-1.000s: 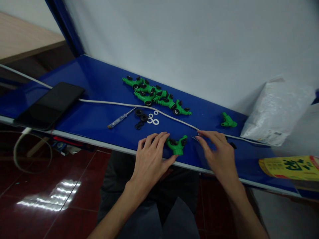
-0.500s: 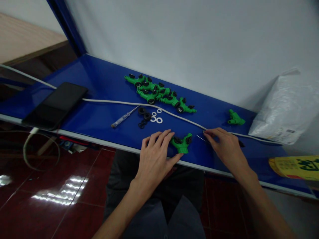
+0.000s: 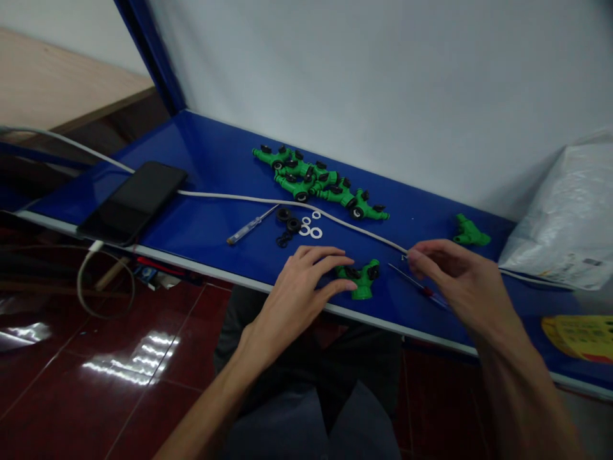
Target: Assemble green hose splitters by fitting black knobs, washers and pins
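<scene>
A green Y-shaped hose splitter with black valve levers lies near the front edge of the blue shelf. My left hand grips its left side between thumb and fingers. Right of it, the thumb and forefinger of my right hand are pinched together by the white cable. A tiny metallic bit shows at those fingertips; whether they hold it I cannot tell. Below the right hand lies a screwdriver, its thin shaft pointing left and its handle partly covered by the hand.
Several green splitters lie clustered at the back. In front are black rings, white washers and a second screwdriver. A phone rests left. A green fitting, plastic bag and yellow packet sit right.
My right hand has turned, uncovering more of the screwdriver beneath it. The fingers of my left hand have closed further over the splitter. The whole view has shifted slightly.
</scene>
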Demonstrator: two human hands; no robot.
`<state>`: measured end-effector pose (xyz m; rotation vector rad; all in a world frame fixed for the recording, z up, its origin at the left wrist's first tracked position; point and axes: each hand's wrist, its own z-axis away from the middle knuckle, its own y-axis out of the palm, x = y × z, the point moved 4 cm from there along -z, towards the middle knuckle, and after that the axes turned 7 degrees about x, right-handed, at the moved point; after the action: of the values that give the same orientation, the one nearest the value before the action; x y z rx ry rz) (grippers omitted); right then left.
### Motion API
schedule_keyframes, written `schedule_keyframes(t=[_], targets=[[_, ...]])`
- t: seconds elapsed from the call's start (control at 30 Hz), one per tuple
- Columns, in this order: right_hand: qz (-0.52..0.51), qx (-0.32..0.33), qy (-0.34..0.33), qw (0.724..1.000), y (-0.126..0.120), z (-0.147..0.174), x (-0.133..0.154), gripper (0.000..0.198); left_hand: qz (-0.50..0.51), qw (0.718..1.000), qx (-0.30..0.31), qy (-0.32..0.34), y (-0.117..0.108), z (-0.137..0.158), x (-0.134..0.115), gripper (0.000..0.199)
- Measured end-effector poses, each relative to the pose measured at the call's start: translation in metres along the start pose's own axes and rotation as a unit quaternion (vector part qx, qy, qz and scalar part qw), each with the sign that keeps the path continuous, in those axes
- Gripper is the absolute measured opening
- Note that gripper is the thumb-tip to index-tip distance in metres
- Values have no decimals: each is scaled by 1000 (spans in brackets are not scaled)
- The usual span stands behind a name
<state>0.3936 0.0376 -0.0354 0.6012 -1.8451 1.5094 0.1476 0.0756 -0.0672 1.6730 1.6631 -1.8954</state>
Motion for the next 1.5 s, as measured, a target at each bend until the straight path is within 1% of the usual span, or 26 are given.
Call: schedule_keyframes(t=[0.1, 0.2, 0.27, 0.37, 0.5, 0.57, 0.63, 0.7, 0.8, 0.87, 0.9, 0.97, 1.0, 1.07, 1.17, 1.23, 1.33, 1.4, 1.5], targets=[[-108, 41, 9, 993, 24, 3, 29, 29, 14, 999, 18, 38, -2, -10, 1, 24], [-150, 79, -8, 986, 45, 3, 43, 26, 2, 998, 36, 42, 2, -15, 4, 21], [-137, 88, -32, 986, 52, 3, 45, 23, -9, 999, 39, 35, 5, -16, 6, 21], [-82, 78, -70, 991, 55, 2, 41, 20, -18, 999, 37, 33, 6, -16, 8, 22], [-31, 84, -92, 992, 62, 4, 33, 13, -17, 999, 28, 29, 6, -15, 9, 22], [-10, 65, -100, 993, 65, 6, 30, 11, -3, 999, 23, 36, 7, -14, 11, 18], [-7, 30, -103, 994, 65, 9, 28, 9, 18, 998, 23, 53, 10, -15, 12, 18], [-15, -12, -102, 995, 64, 15, 27, 8, 25, 997, 16, 68, 13, -15, 14, 22], [-18, -84, -108, 990, 60, 28, 29, 5, 5, 998, -15, 68, 11, -15, 19, 33], [-22, -120, -102, 987, 57, 39, 32, 4, 4, 998, -32, 52, 4, -12, 22, 41], [-25, -131, -95, 986, 55, 44, 32, 3, 7, 998, -39, 39, -2, -9, 24, 42], [-30, -142, -78, 986, 53, 53, 32, 4, 6, 998, -58, 5, -15, -1, 26, 35], [-32, -144, -69, 987, 51, 57, 32, 4, -6, 998, -59, -8, -21, 3, 26, 32], [-32, -147, -51, 987, 49, 62, 29, 5, -48, 998, -26, -27, -26, 8, 23, 29], [-16, -157, -36, 987, 46, 65, 26, 6, -90, 996, 17, -10, -19, 9, 15, 31], [17, -170, -52, 984, 45, 67, 28, 5, -107, 994, 32, 18, -7, 5, 11, 27], [54, -168, -89, 980, 48, 68, 36, 3, -123, 990, 51, 46, 6, -6, 8, 13], [52, -147, -105, 982, 52, 70, 39, 5, -128, 988, 63, 57, 9, -13, 9, 14], [47, -132, -118, 983, 55, 72, 42, 8, -156, 979, 104, 86, 9, -17, 7, 17]])
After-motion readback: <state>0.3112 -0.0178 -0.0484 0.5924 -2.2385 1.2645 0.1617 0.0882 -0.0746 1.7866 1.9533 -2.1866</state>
